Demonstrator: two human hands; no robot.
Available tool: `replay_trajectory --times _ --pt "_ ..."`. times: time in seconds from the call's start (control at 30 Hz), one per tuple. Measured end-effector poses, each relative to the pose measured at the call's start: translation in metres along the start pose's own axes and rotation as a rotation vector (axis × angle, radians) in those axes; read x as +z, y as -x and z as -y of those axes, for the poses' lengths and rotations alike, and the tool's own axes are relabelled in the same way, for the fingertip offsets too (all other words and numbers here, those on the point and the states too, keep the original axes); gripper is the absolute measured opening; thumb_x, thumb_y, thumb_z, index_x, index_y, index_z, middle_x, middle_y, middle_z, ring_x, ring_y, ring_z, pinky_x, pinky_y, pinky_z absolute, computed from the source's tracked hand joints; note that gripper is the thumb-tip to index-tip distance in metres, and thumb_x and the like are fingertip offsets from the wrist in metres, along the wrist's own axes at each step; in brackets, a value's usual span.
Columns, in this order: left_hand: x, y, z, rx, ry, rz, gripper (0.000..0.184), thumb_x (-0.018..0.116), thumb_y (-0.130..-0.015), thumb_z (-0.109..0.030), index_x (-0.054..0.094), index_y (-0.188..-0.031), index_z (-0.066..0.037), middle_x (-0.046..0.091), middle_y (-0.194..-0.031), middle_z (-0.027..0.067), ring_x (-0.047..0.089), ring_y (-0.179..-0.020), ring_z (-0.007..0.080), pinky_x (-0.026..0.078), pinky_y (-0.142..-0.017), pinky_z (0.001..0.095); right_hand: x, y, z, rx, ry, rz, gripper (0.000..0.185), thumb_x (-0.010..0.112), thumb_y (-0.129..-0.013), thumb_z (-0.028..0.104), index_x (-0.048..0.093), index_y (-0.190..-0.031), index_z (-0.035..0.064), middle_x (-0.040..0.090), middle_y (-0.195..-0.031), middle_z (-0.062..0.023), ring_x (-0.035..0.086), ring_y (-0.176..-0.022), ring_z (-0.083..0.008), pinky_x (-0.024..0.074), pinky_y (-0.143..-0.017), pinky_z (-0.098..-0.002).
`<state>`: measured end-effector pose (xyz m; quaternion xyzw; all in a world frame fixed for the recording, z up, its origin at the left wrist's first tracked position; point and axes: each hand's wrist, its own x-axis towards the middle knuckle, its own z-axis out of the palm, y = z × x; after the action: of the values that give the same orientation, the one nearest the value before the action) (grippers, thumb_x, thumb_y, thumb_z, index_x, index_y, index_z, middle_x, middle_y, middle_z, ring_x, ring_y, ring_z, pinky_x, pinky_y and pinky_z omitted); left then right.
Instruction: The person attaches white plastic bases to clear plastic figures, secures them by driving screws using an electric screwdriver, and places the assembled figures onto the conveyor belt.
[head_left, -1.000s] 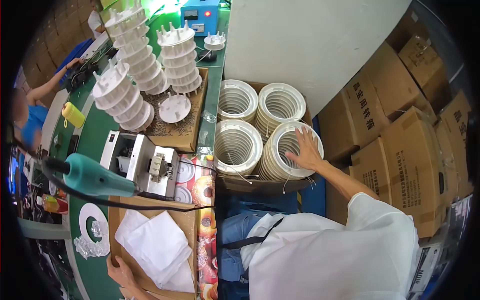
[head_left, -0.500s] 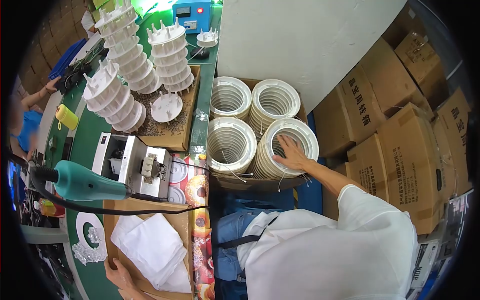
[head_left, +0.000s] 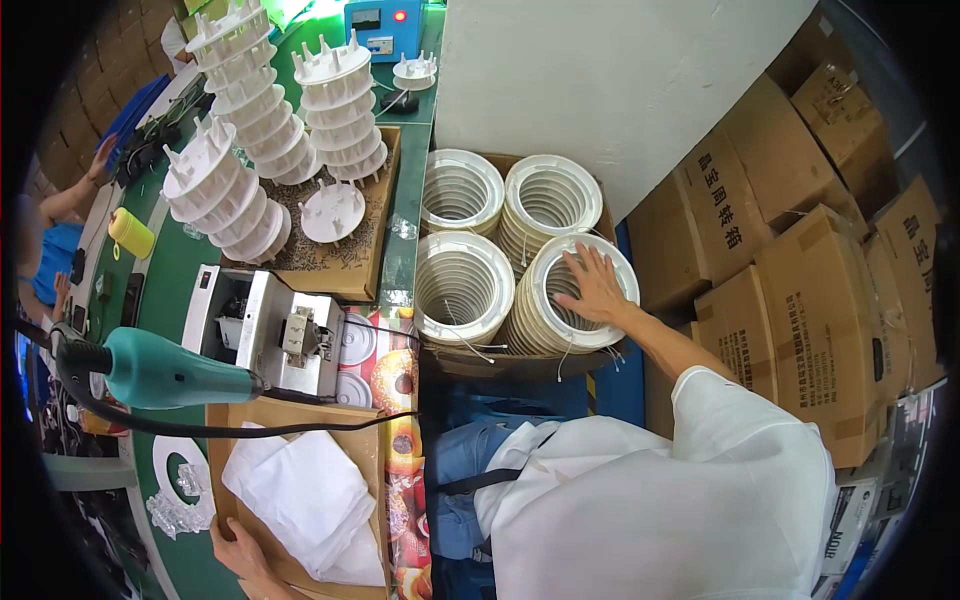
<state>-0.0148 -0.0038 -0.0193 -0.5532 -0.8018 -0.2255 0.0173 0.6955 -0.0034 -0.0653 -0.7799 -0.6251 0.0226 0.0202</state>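
Beside white wall [head_left: 560, 80], working at green-topped bench [head_left: 172, 300] | resting right hand [head_left: 598, 290], open, fingers spread, on rim of round stack of off-white rings [head_left: 550, 320], standing near-right of four in brown cardboard box [head_left: 475, 366] | keeping left hand [head_left: 240, 555] at edge of shallow brown cardboard tray [head_left: 280, 412] holding white sheets [head_left: 300, 490], unable to tell if gripping

Teal tool [head_left: 180, 370], blue box [head_left: 410, 38] with red light [head_left: 400, 16], brown cartons [head_left: 820, 330], yellow bottle [head_left: 132, 234]
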Motion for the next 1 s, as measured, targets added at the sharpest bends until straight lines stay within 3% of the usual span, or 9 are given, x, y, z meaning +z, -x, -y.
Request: replay_trajectory --times 0.07,0.5,0.8,1.0 --pt "0.0 -0.004 -0.002 0.005 0.0 -0.008 0.033 0.058 -0.083 -0.016 0.061 -0.105 0.009 0.065 -0.099 0.0255 0.061 -0.091 0.0381 0.047 -0.085 0.0382 0.001 -0.003 -0.006 0.008 0.034 0.095 0.088 0.057 -0.079 0.058 0.028 -0.144 0.0079 0.02 -0.148 -0.0249 0.016 -0.137 -0.0459 0.0132 -0.109 -0.0603" --pt "-0.001 0.002 -0.002 -0.005 0.063 0.012 0.033 0.057 -0.084 -0.016 0.061 -0.105 0.009 0.065 -0.1 0.0253 0.062 -0.092 0.0372 0.047 -0.086 0.0378 0.011 -0.007 -0.005 0.019 0.008 0.014 0.09 0.058 -0.077 0.058 0.026 -0.145 0.009 0.027 -0.143 -0.0262 0.021 -0.134 -0.0477 0.0133 -0.107 -0.063" --pt "0.0 0.0 0.0 -0.011 0.047 -0.005 0.034 0.057 -0.083 -0.016 0.061 -0.105 0.01 0.064 -0.101 0.0269 0.062 -0.093 0.0396 0.047 -0.086 0.039 0.019 -0.012 0.003 0.062 0.059 -0.024 0.075 0.055 -0.083 0.053 0.029 -0.144 0.0179 0.031 -0.14 -0.025 0.025 -0.131 -0.049 0.0168 -0.103 -0.0664" --pt "-0.004 0.002 -0.007 -0.021 0.024 0.004 0.035 0.057 -0.082 -0.016 0.061 -0.105 0.01 0.064 -0.099 0.0279 0.062 -0.091 0.0409 0.047 -0.085 0.0394 0.026 -0.011 0.002 0.055 0.057 -0.076 0.074 0.056 -0.082 0.052 0.032 -0.142 0.0169 0.031 -0.139 -0.0247 0.024 -0.131 -0.048 0.015 -0.102 -0.0681"
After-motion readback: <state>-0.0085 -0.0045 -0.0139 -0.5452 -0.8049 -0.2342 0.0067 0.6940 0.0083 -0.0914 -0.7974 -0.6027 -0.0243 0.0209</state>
